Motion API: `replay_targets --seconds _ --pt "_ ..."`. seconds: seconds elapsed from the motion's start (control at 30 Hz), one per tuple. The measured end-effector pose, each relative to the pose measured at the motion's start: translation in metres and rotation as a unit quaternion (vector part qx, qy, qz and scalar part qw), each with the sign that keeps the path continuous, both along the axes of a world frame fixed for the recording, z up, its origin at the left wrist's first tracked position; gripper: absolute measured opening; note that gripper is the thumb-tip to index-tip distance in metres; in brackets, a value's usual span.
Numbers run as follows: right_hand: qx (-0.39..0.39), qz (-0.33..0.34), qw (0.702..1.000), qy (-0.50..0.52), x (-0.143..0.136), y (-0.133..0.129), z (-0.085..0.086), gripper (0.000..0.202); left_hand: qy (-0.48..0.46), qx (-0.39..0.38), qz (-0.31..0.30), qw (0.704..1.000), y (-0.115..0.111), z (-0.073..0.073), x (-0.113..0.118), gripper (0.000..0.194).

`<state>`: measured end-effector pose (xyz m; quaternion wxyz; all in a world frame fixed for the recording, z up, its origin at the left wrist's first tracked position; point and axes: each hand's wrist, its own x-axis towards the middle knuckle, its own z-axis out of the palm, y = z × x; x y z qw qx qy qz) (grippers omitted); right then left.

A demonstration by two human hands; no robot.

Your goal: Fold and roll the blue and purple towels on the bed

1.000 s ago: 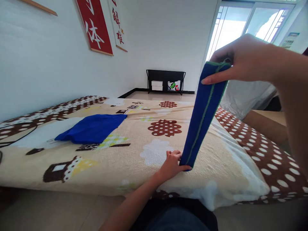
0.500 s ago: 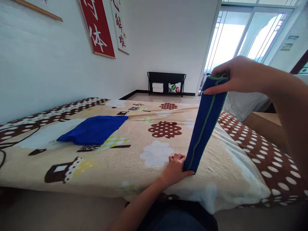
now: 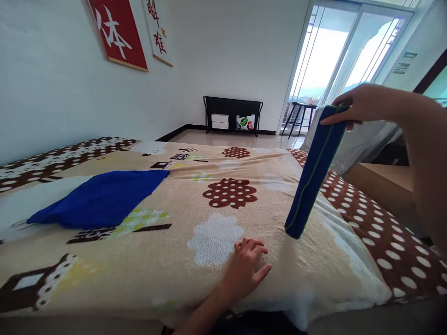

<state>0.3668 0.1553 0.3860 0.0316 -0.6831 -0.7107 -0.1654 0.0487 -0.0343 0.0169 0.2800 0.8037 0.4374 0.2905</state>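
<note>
Blue cloth shows up in two spots in the head view. At the right of the frame is a long, thin, dark blue cloth strip with green thread running down it. It leans, with its top tipped to the right. The right hand comes in from the right edge and pinches that top end between its thumb and fingers. The strip's bottom end points down at the soft cream blanket, and I cannot tell if it touches. The left hand is low down, near the middle of the frame. Its thumb and fingers are spread apart and bent a little, near the strip but not touching it. At the left of the frame, a wide, bright blue piece of cloth lies on the blanket. Brown cloth with white dots peeks out at the lower right and far left. At the back, in the middle, stands a low black rack with white boxes on it. A tall black stool is right of that, by the big glass doors. In the upper left, a red hanging scroll has white writing.
</note>
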Motion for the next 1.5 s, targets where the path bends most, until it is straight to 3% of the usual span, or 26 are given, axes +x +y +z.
replay_targets --seconds 0.13,0.23,0.33,0.43,0.5,0.6,0.63,0.7,0.77,0.83,0.9,1.0,1.1,1.27,1.5 --pt "0.125 -0.018 0.99 -0.061 0.023 0.05 -0.006 0.112 0.003 -0.014 -0.01 1.0 0.003 0.001 -0.002 0.018" --pt "0.264 -0.006 0.961 -0.081 0.046 0.062 -0.029 0.104 0.004 -0.022 -0.01 1.0 0.003 0.001 -0.001 0.014" --pt "0.297 -0.022 0.953 -0.061 0.072 0.062 -0.09 0.074 0.014 -0.027 -0.021 0.999 0.001 0.002 -0.002 0.013" --pt "0.216 -0.033 0.974 -0.06 0.092 0.048 -0.189 0.046 0.043 -0.011 -0.026 0.999 0.009 0.002 -0.025 0.015" --pt "0.163 -0.017 0.984 -0.065 0.101 0.03 -0.263 0.035 0.083 0.022 0.022 0.996 0.026 0.003 -0.067 0.017" --pt "0.114 -0.007 0.992 -0.06 0.111 0.0 -0.354 0.028 0.18 0.083 0.177 0.964 0.068 0.01 -0.171 0.024" --pt "0.11 -0.011 0.992 -0.055 0.115 -0.009 -0.375 0.029 0.219 0.103 0.249 0.938 0.083 0.014 -0.211 0.03" --pt "0.108 -0.018 0.993 -0.041 0.122 -0.021 -0.403 0.034 0.338 0.109 0.405 0.843 0.109 0.023 -0.29 0.044" --pt "0.11 -0.022 0.993 -0.024 0.127 -0.026 -0.414 0.037 0.428 0.07 0.488 0.757 0.123 0.03 -0.35 0.057" --pt "0.112 -0.022 0.993 -0.001 0.131 -0.027 -0.418 0.038 0.458 -0.016 0.511 0.728 0.125 0.035 -0.383 0.061" --pt "0.119 -0.024 0.992 0.025 0.133 -0.027 -0.42 0.041 0.453 -0.025 0.512 0.73 0.117 0.034 -0.391 0.053" --pt "0.136 -0.035 0.989 0.055 0.136 -0.028 -0.426 0.048 0.451 0.056 0.503 0.736 0.101 0.028 -0.378 0.04" --pt "0.148 -0.041 0.987 0.057 0.138 -0.031 -0.431 0.059 0.45 0.1 0.495 0.737 0.093 0.023 -0.364 0.04" --pt "0.154 -0.036 0.986 0.047 0.134 -0.038 -0.427 0.059 0.382 0.103 0.473 0.787 0.098 0.027 -0.367 0.033" --pt "0.147 -0.051 0.979 0.129 0.114 -0.049 -0.405 0.05 0.206 0.065 0.57 0.793 0.108 0.047 -0.379 0.029"
